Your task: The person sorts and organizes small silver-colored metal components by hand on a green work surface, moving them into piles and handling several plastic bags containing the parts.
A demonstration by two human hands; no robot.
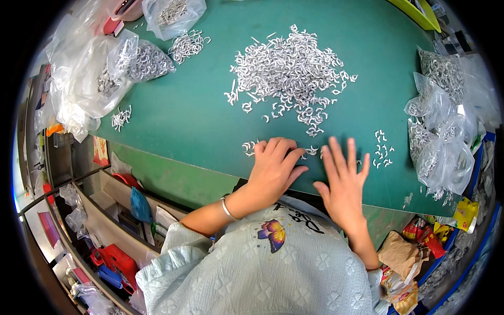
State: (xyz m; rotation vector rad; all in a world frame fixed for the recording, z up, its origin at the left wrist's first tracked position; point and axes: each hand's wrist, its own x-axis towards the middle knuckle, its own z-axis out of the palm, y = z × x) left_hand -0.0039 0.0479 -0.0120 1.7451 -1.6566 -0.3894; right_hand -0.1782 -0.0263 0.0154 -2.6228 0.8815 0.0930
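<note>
On the green table, my left hand [275, 168] rests with bent fingers, its fingertips down among small silver crescent-shaped metal pieces [249, 148]. Its thumb stands apart from the index finger, and no piece shows gripped between them. My right hand [344, 181] lies flat with fingers spread, palm down; anything under it is hidden. A few crescent pieces [312, 150] lie between the two hands. Beyond them spreads a large heap of the same silver pieces [294, 68]. Right of my right hand, several pieces [382, 149] sit in a small loose group.
Clear plastic bags of silver pieces [149, 62] stand at the left, beside small piles [188, 46]. More filled bags [436, 126] line the right edge. A yellow-green tray [420, 14] is at the far right corner. Shelves with a red item [116, 262] stand below left.
</note>
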